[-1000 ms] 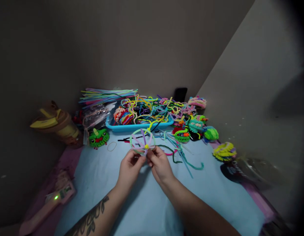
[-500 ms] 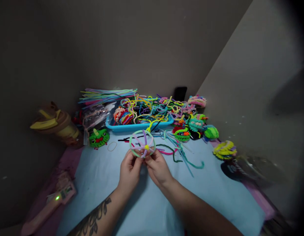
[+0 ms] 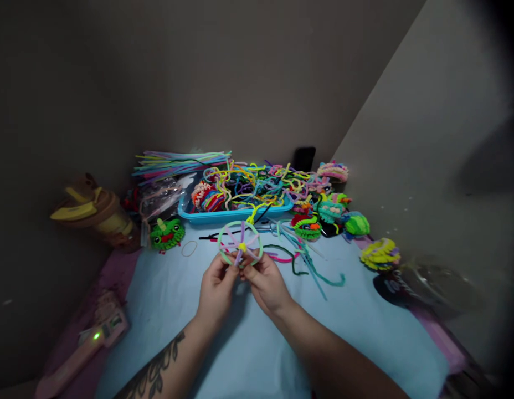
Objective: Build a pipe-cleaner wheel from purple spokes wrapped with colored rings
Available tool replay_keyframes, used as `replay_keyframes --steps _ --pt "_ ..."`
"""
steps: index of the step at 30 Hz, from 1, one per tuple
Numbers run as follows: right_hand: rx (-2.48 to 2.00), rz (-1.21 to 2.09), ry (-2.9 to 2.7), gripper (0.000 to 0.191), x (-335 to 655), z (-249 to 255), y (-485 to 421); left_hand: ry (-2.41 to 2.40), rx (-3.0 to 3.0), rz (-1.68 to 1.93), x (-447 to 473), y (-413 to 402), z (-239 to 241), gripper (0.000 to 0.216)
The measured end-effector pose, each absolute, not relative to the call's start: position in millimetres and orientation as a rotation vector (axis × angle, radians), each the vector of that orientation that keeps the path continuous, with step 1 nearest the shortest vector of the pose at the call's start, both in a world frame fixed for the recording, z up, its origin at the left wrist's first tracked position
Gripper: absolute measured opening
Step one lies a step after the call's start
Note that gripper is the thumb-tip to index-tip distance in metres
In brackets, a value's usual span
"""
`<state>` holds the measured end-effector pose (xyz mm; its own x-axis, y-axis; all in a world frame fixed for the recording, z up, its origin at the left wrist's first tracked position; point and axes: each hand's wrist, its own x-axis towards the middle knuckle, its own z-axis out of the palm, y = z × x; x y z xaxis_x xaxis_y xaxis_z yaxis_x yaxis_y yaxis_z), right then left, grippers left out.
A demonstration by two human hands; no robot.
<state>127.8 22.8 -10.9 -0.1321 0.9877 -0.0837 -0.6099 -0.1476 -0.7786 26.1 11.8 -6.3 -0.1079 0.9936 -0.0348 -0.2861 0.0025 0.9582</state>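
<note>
Between my two hands stands a wheel of pipe cleaners (image 3: 259, 237), with a pale green rim, pink and purple spokes and a yellow knot at its hub. My left hand (image 3: 219, 282) pinches its lower left edge between thumb and fingers. At the lower right edge, the thumb and fingers of my right hand (image 3: 267, 282) are closed on the same wheel. My fingertips meet near the bottom of the rim and partly hide it. Just beyond the wheel lie loose pipe cleaners (image 3: 307, 260) in teal, pink and dark green.
Behind is a blue tray (image 3: 236, 215) heaped with tangled pipe cleaners. A bundle of straight pipe cleaners (image 3: 182, 160) lies back left. A green fuzzy figure (image 3: 168, 235) and a rubber band (image 3: 189, 248) are at left, near a brown cup (image 3: 103, 213). Fuzzy figures (image 3: 330, 208) line the right.
The wheel has turned and tilted slightly, so its yellow hub sits a little further left and higher. Both hands keep their hold in nearly the same place.
</note>
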Motion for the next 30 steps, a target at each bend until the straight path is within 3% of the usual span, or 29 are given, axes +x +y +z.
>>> replay_keyframes --steps 5,12,18,30 --pt "-0.578 1.694 -0.649 0.036 142.2 -1.0 30.2 0.940 0.994 1.281 13.9 24.5 -4.1 0.019" --pt "-0.813 1.551 -0.445 0.019 152.6 -9.2 46.4 0.942 1.070 1.129 9.1 27.3 3.4 0.025" --pt "-0.818 1.599 -0.579 0.022 155.6 -10.0 46.9 0.869 0.746 1.170 7.8 31.8 2.4 0.035" --pt "-0.819 1.772 -0.582 0.024 148.9 -7.9 40.5 0.724 0.360 1.207 -2.7 42.0 -6.9 0.009"
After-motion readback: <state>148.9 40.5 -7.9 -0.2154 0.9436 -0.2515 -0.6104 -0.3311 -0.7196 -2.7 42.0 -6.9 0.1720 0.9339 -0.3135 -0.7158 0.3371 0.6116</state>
